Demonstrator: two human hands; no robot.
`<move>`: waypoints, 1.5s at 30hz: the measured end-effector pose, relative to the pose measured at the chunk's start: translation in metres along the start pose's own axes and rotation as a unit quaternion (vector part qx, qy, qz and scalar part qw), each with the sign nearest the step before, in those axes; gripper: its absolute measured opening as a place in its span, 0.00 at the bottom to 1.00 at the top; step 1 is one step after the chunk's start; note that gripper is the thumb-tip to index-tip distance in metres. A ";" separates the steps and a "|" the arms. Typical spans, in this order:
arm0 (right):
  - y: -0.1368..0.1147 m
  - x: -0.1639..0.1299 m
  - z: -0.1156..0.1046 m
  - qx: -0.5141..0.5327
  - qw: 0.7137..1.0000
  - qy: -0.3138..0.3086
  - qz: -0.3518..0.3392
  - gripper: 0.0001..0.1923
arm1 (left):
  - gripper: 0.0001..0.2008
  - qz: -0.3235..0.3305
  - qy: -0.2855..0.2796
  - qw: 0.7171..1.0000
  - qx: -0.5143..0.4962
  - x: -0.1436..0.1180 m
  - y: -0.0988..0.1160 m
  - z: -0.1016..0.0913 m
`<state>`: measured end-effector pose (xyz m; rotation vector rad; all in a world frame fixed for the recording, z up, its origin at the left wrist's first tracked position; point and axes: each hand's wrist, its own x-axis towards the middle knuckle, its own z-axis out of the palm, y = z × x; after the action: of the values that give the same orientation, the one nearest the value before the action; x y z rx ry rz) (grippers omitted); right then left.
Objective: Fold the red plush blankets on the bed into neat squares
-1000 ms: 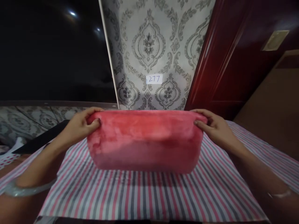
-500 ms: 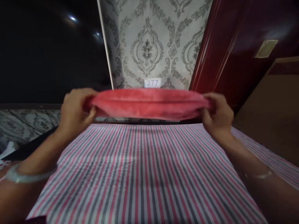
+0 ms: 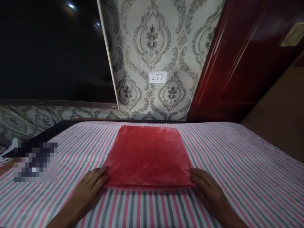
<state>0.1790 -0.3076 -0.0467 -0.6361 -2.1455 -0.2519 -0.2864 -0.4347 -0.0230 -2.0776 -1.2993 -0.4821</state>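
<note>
A red plush cushion [image 3: 147, 155] lies flat on the striped cloth in the middle of the head view, its front seam facing me. My left hand [image 3: 92, 182] grips its near left corner, with the fingertips at the edge and the thumb side hidden. At the near right corner, my right hand [image 3: 207, 186] holds the cushion in the same way. Both wrists rest low, close to the cloth.
Pink, grey and white stripes run along the cloth [image 3: 237, 164] covering the table. Behind it stands a patterned wall with a paper label [image 3: 157, 77] reading 277. A dark screen [image 3: 54, 53] is at left, a dark red door [image 3: 228, 69] at right. A pixelated patch [image 3: 35, 162] lies left.
The cushion has come down from mid-air, where both hands held it edge-on by its ends, onto the cloth. My hands have moved down and nearer with it.
</note>
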 end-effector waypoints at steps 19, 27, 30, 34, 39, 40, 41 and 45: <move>-0.016 0.002 -0.005 0.024 0.998 -0.049 0.016 0.21 | 0.28 0.004 -0.046 0.999 -0.028 0.111 0.029 0.000; -0.018 0.001 -0.004 0.038 0.999 -0.035 0.015 0.15 | 0.28 -0.062 -0.081 0.994 -0.023 0.076 0.042 0.032; -0.019 0.002 -0.005 0.042 0.998 -0.033 0.020 0.15 | 0.27 -0.083 -0.066 0.994 -0.006 0.066 0.045 0.026; -0.017 0.001 -0.005 0.041 0.999 -0.022 0.009 0.15 | 0.26 -0.068 -0.061 0.996 -0.007 0.045 0.044 0.015; -0.011 -0.003 -0.001 0.029 0.999 -0.021 0.000 0.16 | 0.30 -0.059 -0.073 0.995 -0.040 0.031 0.043 0.003; -0.010 -0.004 0.000 0.026 0.999 -0.023 -0.001 0.16 | 0.31 -0.062 -0.075 0.994 -0.048 0.031 0.043 0.002; -0.009 -0.005 0.000 0.024 0.999 -0.026 -0.002 0.16 | 0.32 -0.065 -0.077 0.993 -0.057 0.031 0.043 0.001; -0.008 -0.007 0.001 0.020 0.999 -0.034 0.008 0.16 | 0.39 -0.065 -0.069 0.992 -0.086 0.030 0.042 0.004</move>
<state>0.1774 -0.3162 -0.0527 -0.6478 -2.2032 -0.1811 -0.2351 -0.4248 -0.0215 -2.2089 -1.5278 -0.5307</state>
